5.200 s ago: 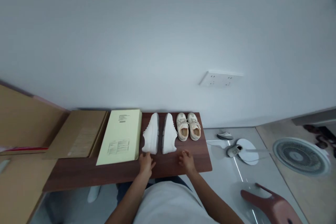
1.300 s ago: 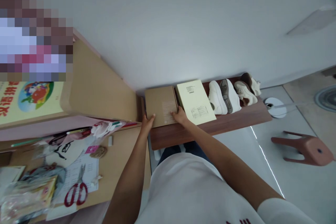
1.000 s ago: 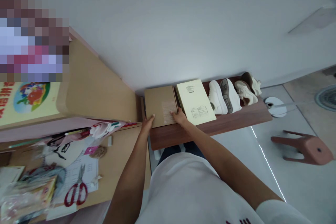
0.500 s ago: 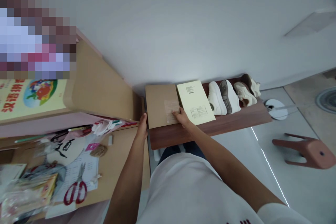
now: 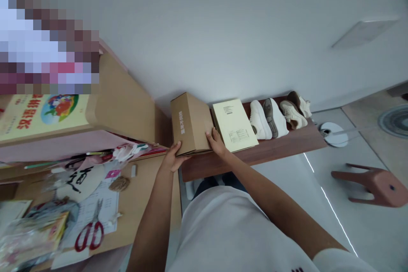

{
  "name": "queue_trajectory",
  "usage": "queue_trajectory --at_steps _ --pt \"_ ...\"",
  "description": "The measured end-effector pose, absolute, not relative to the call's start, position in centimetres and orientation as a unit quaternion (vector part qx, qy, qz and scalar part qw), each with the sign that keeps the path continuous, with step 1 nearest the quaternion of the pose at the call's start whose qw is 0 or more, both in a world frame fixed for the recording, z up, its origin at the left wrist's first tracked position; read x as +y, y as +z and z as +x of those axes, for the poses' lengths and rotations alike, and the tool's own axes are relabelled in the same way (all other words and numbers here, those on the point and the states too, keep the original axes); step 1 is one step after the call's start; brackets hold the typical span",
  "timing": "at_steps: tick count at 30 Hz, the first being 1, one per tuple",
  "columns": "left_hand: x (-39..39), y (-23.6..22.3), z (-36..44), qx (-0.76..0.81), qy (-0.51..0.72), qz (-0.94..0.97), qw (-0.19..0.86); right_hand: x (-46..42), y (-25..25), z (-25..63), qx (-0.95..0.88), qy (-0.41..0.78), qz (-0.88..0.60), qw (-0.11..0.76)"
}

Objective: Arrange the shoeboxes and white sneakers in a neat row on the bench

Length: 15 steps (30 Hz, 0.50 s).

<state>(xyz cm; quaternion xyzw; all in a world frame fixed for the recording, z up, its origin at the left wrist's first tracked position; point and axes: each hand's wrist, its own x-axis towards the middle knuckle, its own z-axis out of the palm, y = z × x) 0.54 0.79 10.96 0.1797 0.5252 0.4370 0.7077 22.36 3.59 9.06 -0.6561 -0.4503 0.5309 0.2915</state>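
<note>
A brown cardboard box (image 5: 191, 121) is raised and tilted above the left end of the dark wooden shelf (image 5: 274, 149). My left hand (image 5: 172, 159) grips its near left bottom corner from below. My right hand (image 5: 216, 143) holds its near right edge, fingers curled on the lid. Just to the right lies a pale yellow box (image 5: 234, 125) flat on the shelf. Beyond it stand a pair of white sneakers (image 5: 267, 113) and a smaller pair of beige shoes (image 5: 296, 108).
A light wooden desk (image 5: 140, 204) at the left carries red-handled scissors (image 5: 91, 231), papers and clutter, with a cabinet side panel (image 5: 124, 106) against the box. A reddish stool (image 5: 372, 178) and a white round base (image 5: 331, 129) are on the floor at right.
Both hands have lifted the brown box off the shelf and tilted it, so its printed left side now shows. My left hand went from the box's side to under its corner.
</note>
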Motion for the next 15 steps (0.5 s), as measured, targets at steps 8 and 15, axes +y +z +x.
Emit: queue_trajectory --at_steps 8,15 --pt "0.7 13.4 2.5 0.546 0.441 0.265 0.661 2.7 11.1 20.4 -0.461 0.585 -0.575 0.338" --pt "0.3 12.2 3.0 0.559 0.448 0.286 0.636 2.0 11.3 20.2 -0.465 0.614 -0.542 0.336"
